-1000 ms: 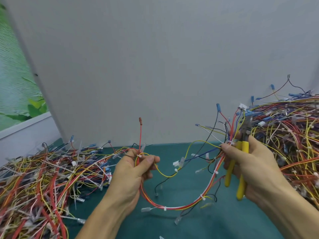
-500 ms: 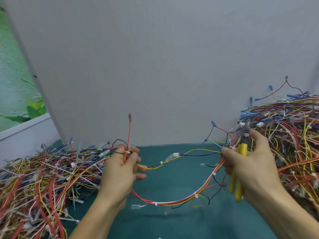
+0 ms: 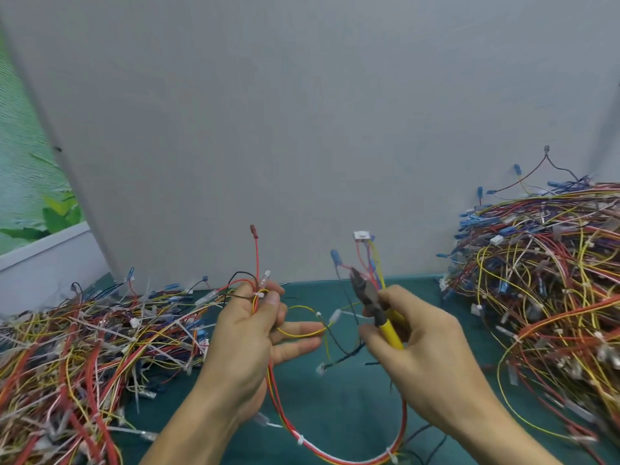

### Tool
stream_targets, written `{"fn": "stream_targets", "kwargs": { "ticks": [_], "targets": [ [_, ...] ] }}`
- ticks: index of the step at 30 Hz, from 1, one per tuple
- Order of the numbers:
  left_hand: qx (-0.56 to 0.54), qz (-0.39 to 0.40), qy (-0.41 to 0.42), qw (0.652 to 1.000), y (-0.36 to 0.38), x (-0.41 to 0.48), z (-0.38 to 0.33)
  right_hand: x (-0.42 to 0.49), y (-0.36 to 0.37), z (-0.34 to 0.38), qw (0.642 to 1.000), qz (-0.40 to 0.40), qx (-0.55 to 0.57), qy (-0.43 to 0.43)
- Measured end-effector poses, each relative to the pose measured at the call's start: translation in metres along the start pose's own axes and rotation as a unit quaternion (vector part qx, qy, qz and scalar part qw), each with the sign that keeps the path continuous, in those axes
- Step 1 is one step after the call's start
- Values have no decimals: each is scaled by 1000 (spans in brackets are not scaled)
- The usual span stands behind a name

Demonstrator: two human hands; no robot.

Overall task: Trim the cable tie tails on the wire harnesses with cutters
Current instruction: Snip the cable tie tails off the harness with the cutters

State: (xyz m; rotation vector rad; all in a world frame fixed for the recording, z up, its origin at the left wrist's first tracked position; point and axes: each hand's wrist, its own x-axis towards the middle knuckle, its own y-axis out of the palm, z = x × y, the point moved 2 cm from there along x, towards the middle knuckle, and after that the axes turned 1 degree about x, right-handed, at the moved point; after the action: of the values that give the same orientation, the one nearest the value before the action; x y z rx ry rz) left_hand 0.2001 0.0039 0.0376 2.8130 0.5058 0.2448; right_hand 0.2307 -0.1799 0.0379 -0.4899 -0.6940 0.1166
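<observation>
With your left hand (image 3: 245, 333) pinching the harness (image 3: 278, 407) and your right hand (image 3: 422, 347) gripping the cutters (image 3: 385, 322), you're risking nicking wires crowding the cable tie (image 3: 259, 294).

The right hand (image 3: 426, 357) half hides the cutters (image 3: 368, 296).

Grey board (image 3: 302, 129) behind teal tabletop (image 3: 342, 407), leafy green backdrop (image 3: 23, 182) left

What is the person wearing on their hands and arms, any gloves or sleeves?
Nothing shows. The left hand and right hand are bare: no gloves, no rings that I can see. The left forearm and right forearm are uncovered to the picture's edge, with no sleeves, watch or bands.
</observation>
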Motion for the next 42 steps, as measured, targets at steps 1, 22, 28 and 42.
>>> {"fn": "stream_targets", "kwargs": {
  "ticks": [1,22,28,42],
  "targets": [
    [-2,7,0,1000,2,-2,0,-1,3,1,1000,19,4,2],
    [-3,26,-18,1000,3,-3,-3,-6,9,1,996,1,-94,-2],
    [47,55,6,997,6,-6,-1,-7,8,2,995,16,-46,87],
    [33,-131,9,991,-43,23,-4,11,-13,-34,982,-38,28,182]
  ]
}}
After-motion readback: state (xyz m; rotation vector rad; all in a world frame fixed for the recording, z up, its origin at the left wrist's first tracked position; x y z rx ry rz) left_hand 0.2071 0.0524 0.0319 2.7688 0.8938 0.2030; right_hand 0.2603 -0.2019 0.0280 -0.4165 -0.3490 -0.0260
